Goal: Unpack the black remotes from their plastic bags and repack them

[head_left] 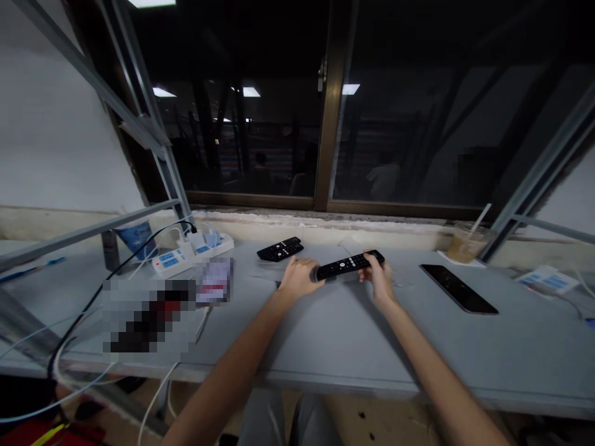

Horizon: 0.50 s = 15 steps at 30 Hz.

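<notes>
A black remote control is held above the grey table, tilted slightly up toward the right. My left hand grips its left end, where clear plastic shows around it. The fingers of my right hand are closed on its right end, with the thumb on top. Behind my left hand, a second black remote lies on the table, with more clear plastic near it.
On the grey table, a white power strip with cables, a phone and a blue cup stand left. A black phone and a drink cup with straw are right. Metal frame posts flank the window.
</notes>
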{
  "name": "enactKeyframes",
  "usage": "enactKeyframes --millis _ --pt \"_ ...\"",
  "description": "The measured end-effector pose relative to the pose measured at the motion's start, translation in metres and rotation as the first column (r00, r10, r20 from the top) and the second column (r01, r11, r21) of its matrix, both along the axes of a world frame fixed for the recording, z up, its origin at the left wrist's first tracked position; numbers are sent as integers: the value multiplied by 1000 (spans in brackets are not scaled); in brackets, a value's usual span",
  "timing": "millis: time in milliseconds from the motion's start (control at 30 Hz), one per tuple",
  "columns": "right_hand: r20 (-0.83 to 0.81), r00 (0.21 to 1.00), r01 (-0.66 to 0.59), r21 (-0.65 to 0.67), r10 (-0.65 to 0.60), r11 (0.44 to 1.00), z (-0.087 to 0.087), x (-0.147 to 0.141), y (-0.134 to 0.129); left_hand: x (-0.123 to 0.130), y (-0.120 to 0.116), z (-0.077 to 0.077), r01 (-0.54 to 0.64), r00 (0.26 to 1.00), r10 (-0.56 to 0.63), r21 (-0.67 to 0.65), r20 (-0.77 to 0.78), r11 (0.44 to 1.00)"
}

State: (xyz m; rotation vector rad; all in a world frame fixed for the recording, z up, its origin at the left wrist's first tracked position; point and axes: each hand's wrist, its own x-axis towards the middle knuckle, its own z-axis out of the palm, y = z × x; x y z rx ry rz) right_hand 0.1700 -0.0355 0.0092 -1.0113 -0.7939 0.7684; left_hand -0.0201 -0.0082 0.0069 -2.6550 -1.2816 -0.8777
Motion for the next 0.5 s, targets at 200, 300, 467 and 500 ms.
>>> enactKeyframes --millis 200,300,467,500 --pt "81 982 -166 -34 168 986 -1 -2 -1 0 -1 0 -56 998 57 7 -42 998" --pt "54 959 -272 -84 277 959 -1 -4 -2 -1 -1 1 -68 997 68 -3 -31 998" --pt "-2 872 -486 -124 489 865 -1 -7 -5 -1 -1 2 -84 996 84 -3 0 996" --pt "19 855 -512 -138 519 848 -1 -8 -6 -1 -2 2 -80 997 80 4 8 997"
